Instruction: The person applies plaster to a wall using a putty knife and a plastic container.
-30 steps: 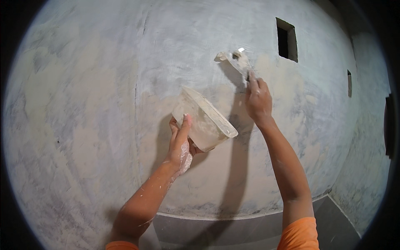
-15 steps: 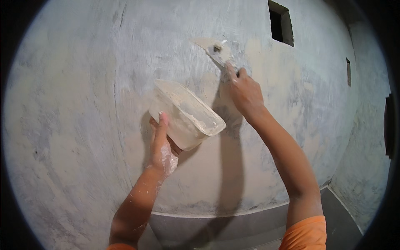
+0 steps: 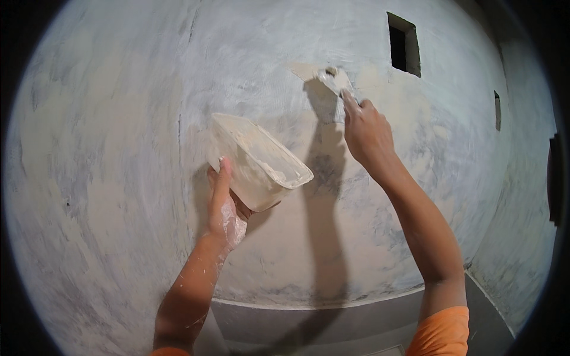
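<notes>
My left hand (image 3: 222, 202), smeared with white plaster, grips a translucent plastic container (image 3: 237, 172) by its side and underside; the container is tilted, with pale plaster coating its rim and inside. Up and to the right, my right hand (image 3: 368, 133) grips a plaster-smeared putty knife (image 3: 335, 80), its wide blade at the mottled grey and beige wall (image 3: 124, 136). The knife casts a shadow on the wall just below it, and the arm's long shadow runs downward.
A dark square opening (image 3: 404, 43) is in the wall at upper right, with a narrow slot (image 3: 497, 110) farther right. A side wall (image 3: 522, 196) meets it at a corner. A grey tiled band (image 3: 374, 323) runs along the bottom, and a dark object (image 3: 554, 178) sits at the right rim.
The container and my left hand have shifted leftward. The putty knife moved up and left, then came back slightly down and right. The view has shifted slightly.
</notes>
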The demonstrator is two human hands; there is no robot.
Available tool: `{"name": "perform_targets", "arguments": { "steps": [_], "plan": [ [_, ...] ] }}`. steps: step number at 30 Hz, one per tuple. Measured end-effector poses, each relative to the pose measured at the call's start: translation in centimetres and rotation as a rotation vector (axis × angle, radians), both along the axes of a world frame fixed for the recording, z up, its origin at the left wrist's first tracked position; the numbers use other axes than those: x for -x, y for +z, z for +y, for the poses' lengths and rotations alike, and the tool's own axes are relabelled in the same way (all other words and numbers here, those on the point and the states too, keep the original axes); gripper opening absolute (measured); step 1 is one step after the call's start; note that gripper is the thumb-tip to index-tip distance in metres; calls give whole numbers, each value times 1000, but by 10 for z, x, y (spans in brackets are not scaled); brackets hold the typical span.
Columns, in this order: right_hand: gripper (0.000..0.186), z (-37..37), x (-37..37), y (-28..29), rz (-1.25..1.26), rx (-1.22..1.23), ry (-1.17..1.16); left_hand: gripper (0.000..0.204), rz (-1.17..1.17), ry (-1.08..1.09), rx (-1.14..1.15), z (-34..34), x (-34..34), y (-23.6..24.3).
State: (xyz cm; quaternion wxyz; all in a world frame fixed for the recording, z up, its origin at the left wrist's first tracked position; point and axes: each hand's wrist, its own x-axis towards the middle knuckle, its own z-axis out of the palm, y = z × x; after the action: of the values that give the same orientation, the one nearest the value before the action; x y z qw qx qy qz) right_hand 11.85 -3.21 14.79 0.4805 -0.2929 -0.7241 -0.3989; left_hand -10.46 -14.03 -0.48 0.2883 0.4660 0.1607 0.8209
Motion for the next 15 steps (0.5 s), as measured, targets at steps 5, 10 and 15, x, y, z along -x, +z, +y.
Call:
{"name": "perform_targets", "arguments": {
  "steps": [5, 10, 15],
  "plan": [
    [56, 51, 14, -20, 63, -27, -42, 85, 17, -37, 12, -1, -17, 0],
    [67, 64, -7, -87, 50, 152, -119, 86, 5, -4, -11, 4, -5, -10],
    [64, 0, -28, -101, 31, 353, -157, 87, 13, 73, -31, -19, 0, -6]
  ]
}}
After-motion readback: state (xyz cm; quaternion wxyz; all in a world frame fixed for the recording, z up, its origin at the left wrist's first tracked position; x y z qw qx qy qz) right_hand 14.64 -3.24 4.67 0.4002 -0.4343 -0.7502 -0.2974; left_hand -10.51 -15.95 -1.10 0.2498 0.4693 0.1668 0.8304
